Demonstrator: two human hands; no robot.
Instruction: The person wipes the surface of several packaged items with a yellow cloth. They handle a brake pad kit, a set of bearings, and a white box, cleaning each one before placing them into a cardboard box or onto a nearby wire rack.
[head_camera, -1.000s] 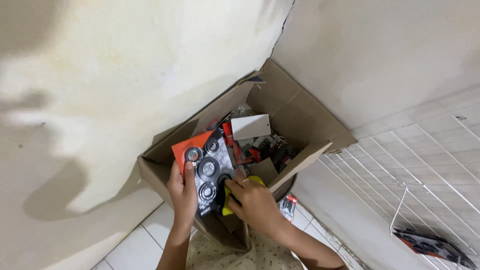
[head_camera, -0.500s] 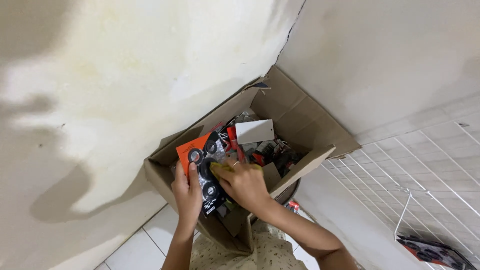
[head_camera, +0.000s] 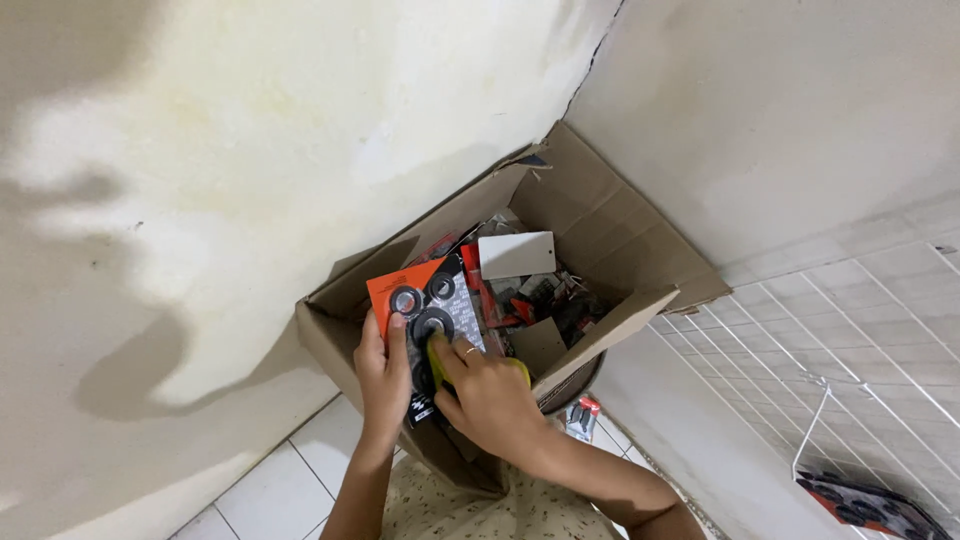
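Observation:
An open cardboard box stands in the corner where two pale walls meet, stuffed with packaged items. My left hand grips the left edge of an orange and black blister card that carries several round black discs, held at the box's near rim. My right hand lies over the card's lower part, fingers pressed on it, with a yellow-green piece showing under the fingers. A ring sits on one finger.
A white card and red and black packets fill the box. A small red-topped packet lies on the tiled floor. A white wire grid lies at the right, with another orange and black pack beneath it.
My right hand has moved up from the box's near edge onto the lower part of the blister card. The left hand kept its hold on the card.

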